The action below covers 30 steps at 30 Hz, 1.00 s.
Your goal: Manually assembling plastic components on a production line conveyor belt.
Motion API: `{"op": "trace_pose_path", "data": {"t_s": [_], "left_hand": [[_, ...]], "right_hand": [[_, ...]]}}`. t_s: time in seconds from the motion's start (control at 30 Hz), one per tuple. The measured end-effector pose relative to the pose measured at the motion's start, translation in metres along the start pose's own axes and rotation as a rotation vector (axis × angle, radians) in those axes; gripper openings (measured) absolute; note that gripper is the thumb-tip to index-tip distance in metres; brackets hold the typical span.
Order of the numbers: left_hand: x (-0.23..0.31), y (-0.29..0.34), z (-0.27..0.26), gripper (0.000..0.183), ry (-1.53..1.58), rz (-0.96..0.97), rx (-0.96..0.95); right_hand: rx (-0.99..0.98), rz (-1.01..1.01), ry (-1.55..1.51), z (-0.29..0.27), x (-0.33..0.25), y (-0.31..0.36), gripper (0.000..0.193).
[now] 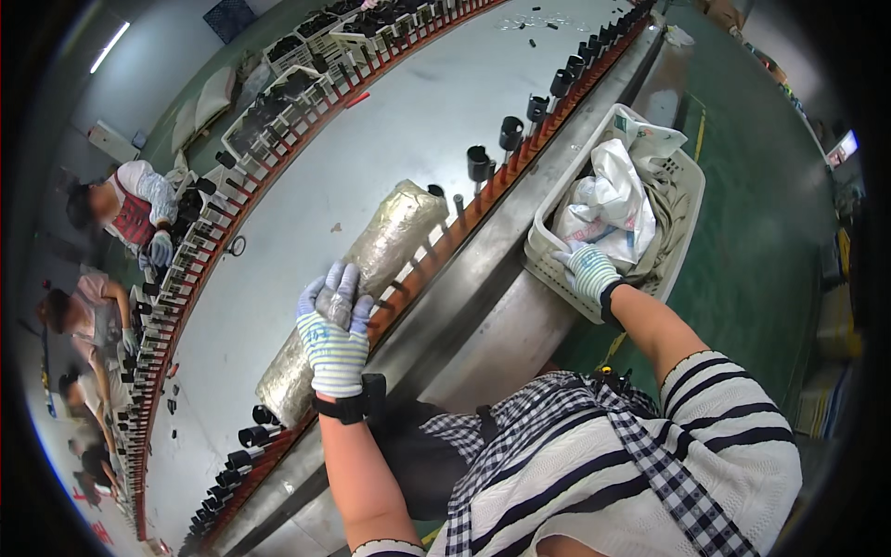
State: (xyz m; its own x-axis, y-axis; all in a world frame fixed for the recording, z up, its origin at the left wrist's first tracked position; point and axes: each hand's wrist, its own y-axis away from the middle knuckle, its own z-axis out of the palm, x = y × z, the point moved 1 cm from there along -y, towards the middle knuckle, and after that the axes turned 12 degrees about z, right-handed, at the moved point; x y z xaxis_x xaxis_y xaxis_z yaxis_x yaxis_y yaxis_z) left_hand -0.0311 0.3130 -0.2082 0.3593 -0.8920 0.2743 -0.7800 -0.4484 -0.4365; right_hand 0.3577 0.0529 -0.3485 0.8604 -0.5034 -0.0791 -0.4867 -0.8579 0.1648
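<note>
A long roll in shiny, crinkled silvery-clear wrap (394,237) lies slantwise along the near edge of the pale table, over the pegs there. My left hand (332,330), in a striped knit glove with a dark band at the wrist, is closed over the middle of this roll from above. On the right, my right hand (591,272), gloved alike, grips the near left rim of a white plastic basket (687,200). White and beige crumpled bags (608,204) fill the basket. The fingertips of my right hand are partly hidden inside its rim.
Upright pegs with black cup-shaped parts (510,133) line the curved table edge (483,200). A metal ledge (445,320) runs along my side. Across the table, several people work beside crates of black parts (288,88). A red stick (357,99) lies near the far edge.
</note>
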Motion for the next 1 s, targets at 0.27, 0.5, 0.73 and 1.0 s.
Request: {"op": "trace_pose_path", "data": {"t_s": [0.27, 0.5, 0.73, 1.0], "left_hand": [[0.005, -0.001, 0.007, 0.043, 0.547, -0.221, 0.183], [0.009, 0.007, 0.009, 0.055, 0.245, -0.059, 0.168], [0.008, 0.001, 0.004, 0.053, -0.133, 0.068, -0.075], [0.003, 0.003, 0.014, 0.048, 0.011, -0.058, 0.0]], "right_hand": [[0.027, 0.004, -0.005, -0.004, -0.003, 0.003, 0.04], [0.037, -0.017, -0.003, -0.004, -0.005, 0.005, 0.039], [0.036, -0.003, 0.013, 0.003, -0.004, 0.006, 0.04], [0.01, 0.018, 0.028, -0.002, -0.007, 0.007, 0.045]]}}
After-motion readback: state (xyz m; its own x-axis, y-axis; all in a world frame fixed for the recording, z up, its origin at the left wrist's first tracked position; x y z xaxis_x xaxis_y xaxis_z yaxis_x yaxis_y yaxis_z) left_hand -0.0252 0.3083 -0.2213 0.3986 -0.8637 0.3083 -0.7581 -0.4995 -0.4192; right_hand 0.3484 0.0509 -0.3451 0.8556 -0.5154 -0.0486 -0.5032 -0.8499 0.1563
